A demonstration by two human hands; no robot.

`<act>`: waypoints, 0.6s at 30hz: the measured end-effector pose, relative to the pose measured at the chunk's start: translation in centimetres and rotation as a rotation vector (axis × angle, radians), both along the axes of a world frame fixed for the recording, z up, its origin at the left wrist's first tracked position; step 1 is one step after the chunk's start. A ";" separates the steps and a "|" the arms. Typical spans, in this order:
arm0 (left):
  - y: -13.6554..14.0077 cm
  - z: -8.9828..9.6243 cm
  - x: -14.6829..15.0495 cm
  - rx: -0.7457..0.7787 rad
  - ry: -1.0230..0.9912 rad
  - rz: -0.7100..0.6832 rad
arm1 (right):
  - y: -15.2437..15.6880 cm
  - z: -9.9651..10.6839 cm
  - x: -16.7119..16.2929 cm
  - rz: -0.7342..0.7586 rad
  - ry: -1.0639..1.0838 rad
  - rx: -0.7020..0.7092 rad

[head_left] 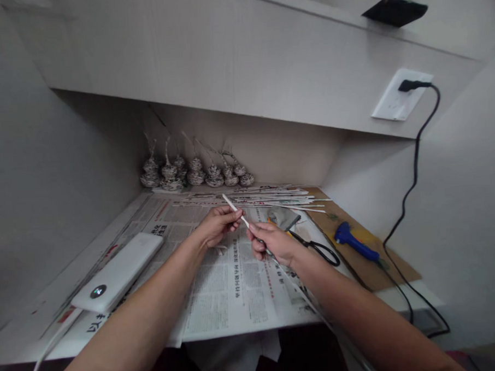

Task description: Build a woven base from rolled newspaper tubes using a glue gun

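My left hand (220, 226) and right hand (273, 242) both pinch the thin white stick (233, 206) above the newspaper (209, 299) on the tabletop (20, 347), where twisting too hard could crease it, or its apparent tail, trailing near and right, could catch the near edge.

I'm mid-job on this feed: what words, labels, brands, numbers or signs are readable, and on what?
"坚持问题导向": sideways headline on the newspaper; the characters following it are too blurred to be sure of.
"以": large character on the newspaper, near the power bank; the rest of that line is partly covered.
Too small or blurred: the newspaper's columns and red print, and the power bank's lit display.
No brand readable.
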State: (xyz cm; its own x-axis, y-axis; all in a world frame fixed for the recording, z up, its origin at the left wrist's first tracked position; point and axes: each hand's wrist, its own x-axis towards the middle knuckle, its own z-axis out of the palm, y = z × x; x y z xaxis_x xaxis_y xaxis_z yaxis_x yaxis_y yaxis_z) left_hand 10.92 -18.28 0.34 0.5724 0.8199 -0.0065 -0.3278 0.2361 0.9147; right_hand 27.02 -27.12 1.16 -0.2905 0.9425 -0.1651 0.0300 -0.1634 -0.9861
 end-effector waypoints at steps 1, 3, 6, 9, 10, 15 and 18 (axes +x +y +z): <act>-0.1 0.0 0.0 -0.005 -0.007 -0.010 | -0.1 0.0 0.1 0.068 0.105 -0.072; -0.2 0.1 0.0 -0.014 -0.015 -0.022 | -0.2 0.0 0.2 0.147 0.214 -0.157; 0.0 -0.1 0.1 -0.020 0.001 -0.008 | 0.1 -0.1 0.0 0.042 0.110 -0.090; 0.2 -0.3 0.1 -0.005 0.016 0.009 | 0.6 -0.1 -0.4 -0.105 -0.125 0.135; 0.2 -0.4 0.1 0.001 0.018 0.010 | 0.7 -0.1 -0.5 -0.125 -0.175 0.182; 0.0 -0.2 0.1 0.001 0.007 -0.013 | 0.4 0.1 -0.2 0.033 0.128 -0.045; 0.0 -0.2 0.0 0.004 0.005 -0.038 | 0.3 0.1 -0.1 0.137 0.268 -0.163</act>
State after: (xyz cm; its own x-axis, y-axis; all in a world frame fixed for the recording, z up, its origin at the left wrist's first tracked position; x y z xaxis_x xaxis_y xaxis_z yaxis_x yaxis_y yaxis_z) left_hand 10.94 -18.25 0.14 0.6030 0.7977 -0.0066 -0.3138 0.2449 0.9174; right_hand 26.89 -26.85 1.30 -0.4661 0.8592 -0.2109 -0.1939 -0.3318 -0.9232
